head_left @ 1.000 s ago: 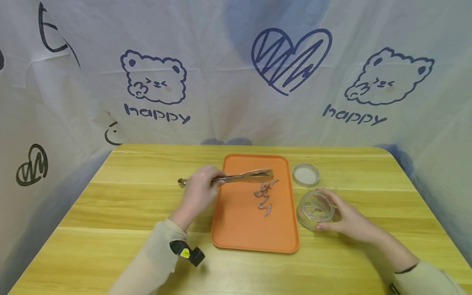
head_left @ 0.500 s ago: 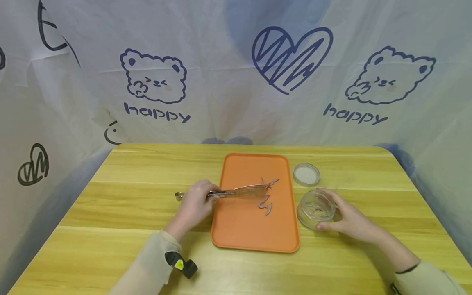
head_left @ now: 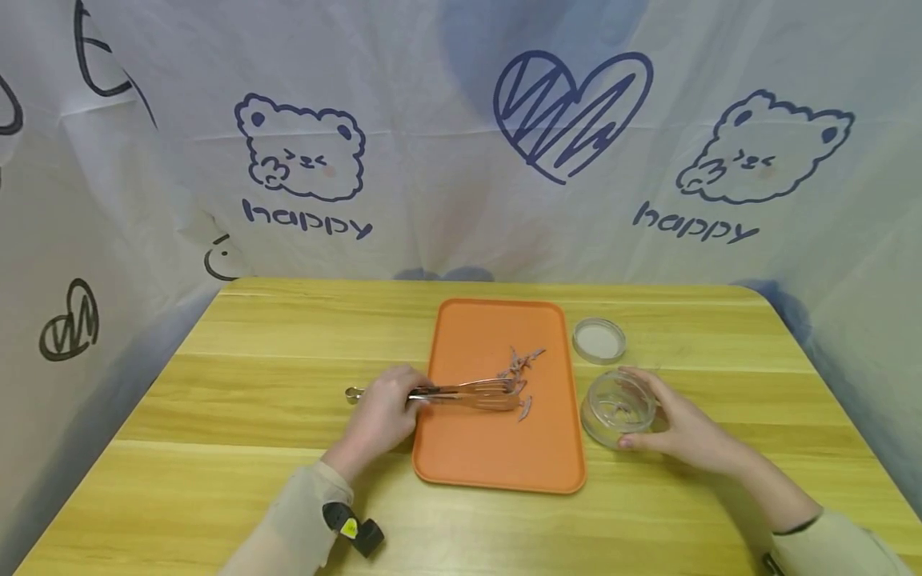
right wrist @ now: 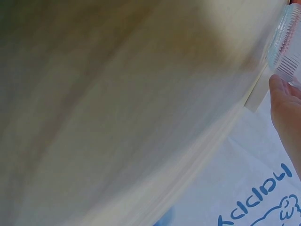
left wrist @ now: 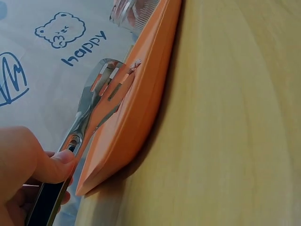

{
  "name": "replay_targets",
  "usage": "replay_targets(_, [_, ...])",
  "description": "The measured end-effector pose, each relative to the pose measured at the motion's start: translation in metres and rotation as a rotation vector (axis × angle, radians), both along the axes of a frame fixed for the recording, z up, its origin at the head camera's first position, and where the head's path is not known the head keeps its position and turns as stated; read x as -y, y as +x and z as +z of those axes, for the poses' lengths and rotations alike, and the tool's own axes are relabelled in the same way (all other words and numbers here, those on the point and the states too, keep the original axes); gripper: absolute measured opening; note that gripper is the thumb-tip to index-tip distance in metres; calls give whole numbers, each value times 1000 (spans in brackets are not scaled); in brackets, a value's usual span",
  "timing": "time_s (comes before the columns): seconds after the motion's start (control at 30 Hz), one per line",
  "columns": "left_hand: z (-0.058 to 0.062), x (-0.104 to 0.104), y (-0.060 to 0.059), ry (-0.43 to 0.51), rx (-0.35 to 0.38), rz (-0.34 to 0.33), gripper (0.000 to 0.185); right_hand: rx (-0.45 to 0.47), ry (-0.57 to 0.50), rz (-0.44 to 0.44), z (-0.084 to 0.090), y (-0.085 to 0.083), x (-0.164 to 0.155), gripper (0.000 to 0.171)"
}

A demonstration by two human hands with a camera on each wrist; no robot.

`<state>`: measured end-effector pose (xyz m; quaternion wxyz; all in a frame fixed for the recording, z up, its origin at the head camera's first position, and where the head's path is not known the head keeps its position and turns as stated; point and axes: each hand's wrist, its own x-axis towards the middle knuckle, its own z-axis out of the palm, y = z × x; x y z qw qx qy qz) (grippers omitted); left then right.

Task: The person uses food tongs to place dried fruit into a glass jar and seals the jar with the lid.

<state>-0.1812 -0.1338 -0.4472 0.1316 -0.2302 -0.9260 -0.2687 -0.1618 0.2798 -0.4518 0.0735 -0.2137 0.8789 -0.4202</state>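
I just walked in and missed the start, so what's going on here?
A person's left grip holds metal tongs, spread open at the thin brownish strips on the orange tray. Whether the tongs pinch any is unclear. The right grip holds an uncapped clear jar on the wood-grain table, right of the tray. A round lid lies beyond the jar.

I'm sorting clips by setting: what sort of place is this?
Probably a staged tabletop workspace: a printed cloth hangs behind and beside a wood-grain table, which holds an orange tray.
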Motion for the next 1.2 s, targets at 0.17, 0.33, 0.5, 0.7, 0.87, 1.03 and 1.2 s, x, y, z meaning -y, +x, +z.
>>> replay_targets(0.17, [-1,-2,0,3,8,18,18,-2,1,2,0,0,0,92])
replay_targets(0.33, [-4,-2,-1,9,-1,21,16,-5,12,0,0,0,-1,92])
replay_targets(0.5, [-6,-2,-1,9,-14,27,16,-15,13,3,0,0,-1,92])
replay_targets(0.7, [-7,-2,-2,10,-24,39,15,-10,15,-1,1,0,0,92])
replay_targets(0.87, [-7,-3,-2,12,-39,46,15,-7,20,-1,1,0,0,92])
replay_targets(1.03, [-6,-3,-2,17,-35,52,15,-14,29,-2,1,0,0,92])
replay_targets(1.2, [-5,-2,-2,30,-55,53,15,-19,35,-2,1,0,0,92])
